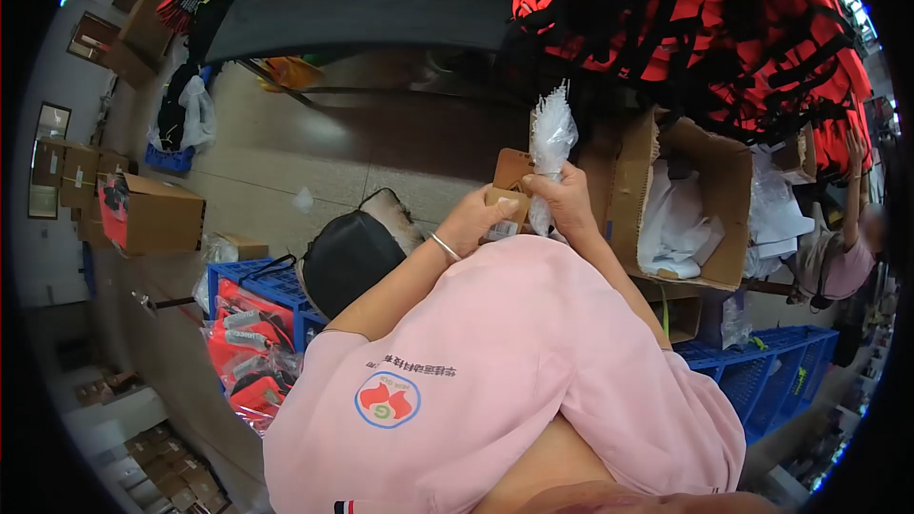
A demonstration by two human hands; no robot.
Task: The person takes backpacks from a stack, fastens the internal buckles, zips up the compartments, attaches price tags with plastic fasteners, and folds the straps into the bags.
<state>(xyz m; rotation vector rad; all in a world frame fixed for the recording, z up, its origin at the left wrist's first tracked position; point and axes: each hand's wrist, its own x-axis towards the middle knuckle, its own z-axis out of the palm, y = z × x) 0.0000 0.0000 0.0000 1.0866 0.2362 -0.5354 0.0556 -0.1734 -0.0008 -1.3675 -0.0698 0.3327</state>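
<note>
My left hand [468, 225], with a bangle at the wrist, is closed on small brown cards [511, 169] that look like hang tags. One shows a white barcode label at its lower part. Just beside it, my right hand [568, 198] is wrapped round a bundle of thin white plastic strands [552, 133] in clear film. The strands fan out upward, and the lower end of the bundle pokes out below the fingers. Both hands meet in front of my chest, and the right thumb touches or nearly touches the cards.
An open cardboard box [733, 219] with white sheets stands at the right. Red-and-black strapped goods [705, 9] are piled behind it. A dark table [362, 0] lies ahead. Left are a black-seated stool [350, 262] and a blue crate [257, 272] near bagged red items. A co-worker [843, 257] is far right.
</note>
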